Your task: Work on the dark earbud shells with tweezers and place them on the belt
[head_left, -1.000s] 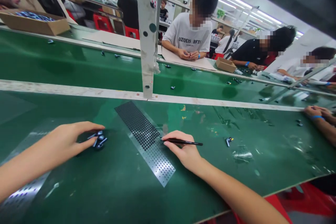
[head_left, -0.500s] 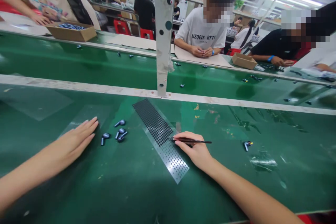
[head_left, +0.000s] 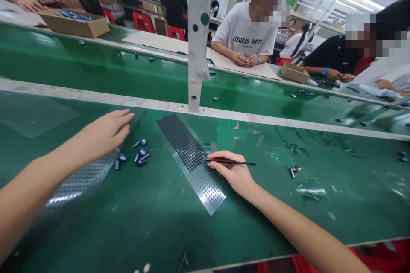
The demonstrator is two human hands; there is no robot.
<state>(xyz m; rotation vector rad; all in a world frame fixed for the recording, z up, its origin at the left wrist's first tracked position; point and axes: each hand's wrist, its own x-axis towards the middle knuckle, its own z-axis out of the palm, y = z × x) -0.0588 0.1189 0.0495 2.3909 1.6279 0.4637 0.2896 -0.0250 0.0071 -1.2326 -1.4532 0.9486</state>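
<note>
My right hand (head_left: 235,172) pinches a thin black tweezers (head_left: 235,162), its tip resting on a long perforated metal strip (head_left: 191,161) lying diagonally on the green belt. My left hand (head_left: 105,131) reaches forward with fingers stretched out flat, holding nothing, its palm over the upper end of a second perforated strip (head_left: 77,179). Several small dark-blue earbuds (head_left: 136,158) lie loose on the belt just right of that hand, apart from it.
A white post (head_left: 196,38) rises from the pale divider rail (head_left: 96,98) behind the strips. One lone earbud piece (head_left: 293,171) lies to the right. Across the far belt sit other people, with cardboard boxes (head_left: 75,23) and scattered small parts.
My left hand let go of the earbuds, opened flat, then slid forward and up past them. The earbuds now lie scattered. The right hand with the tweezers stayed put.
</note>
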